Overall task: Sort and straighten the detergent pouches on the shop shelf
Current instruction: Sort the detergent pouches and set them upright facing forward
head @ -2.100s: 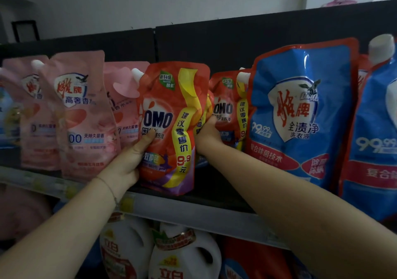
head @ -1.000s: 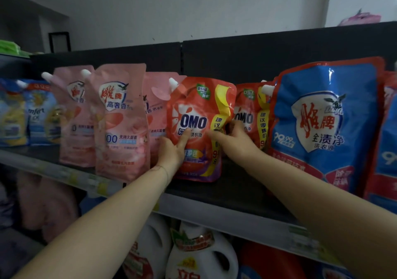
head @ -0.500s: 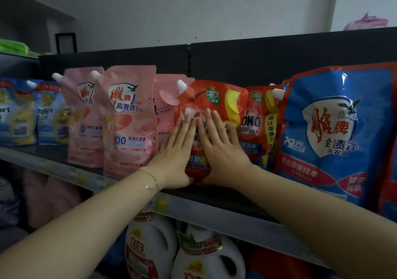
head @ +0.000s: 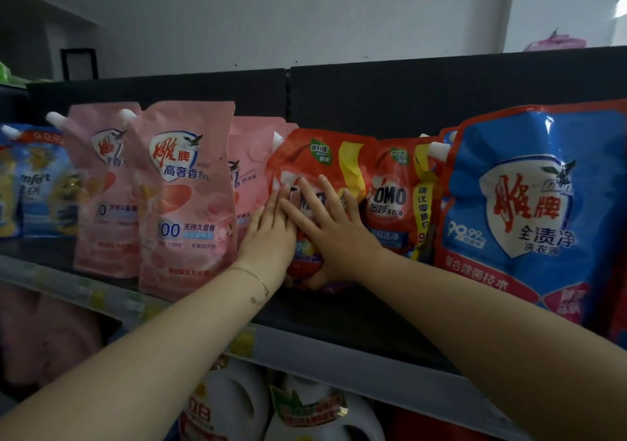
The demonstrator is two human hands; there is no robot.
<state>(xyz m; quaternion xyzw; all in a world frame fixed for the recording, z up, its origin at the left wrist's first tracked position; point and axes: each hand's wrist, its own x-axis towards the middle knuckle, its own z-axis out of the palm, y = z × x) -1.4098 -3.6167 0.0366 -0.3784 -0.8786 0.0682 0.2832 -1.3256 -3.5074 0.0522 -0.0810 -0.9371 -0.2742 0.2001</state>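
Dark shop shelf point(head: 339, 322), white wall behind. An OMO pouch point(head: 325, 155) stands upright on it. The left hand point(head: 271, 233) and right hand point(head: 336, 233) press flat on its front, fingers straight and spread, the two hands touching. Pink pouches point(head: 186, 203) stand just left of it, a second OMO pouch point(head: 397, 196) just right, and a blue pouch point(head: 529, 210) farther right.

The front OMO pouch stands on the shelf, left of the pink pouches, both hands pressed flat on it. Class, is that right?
No. The head view shows the front OMO pouch right of the pink pouches, not left. It does stand on the shelf, with the left hand and right hand pressed flat on it.
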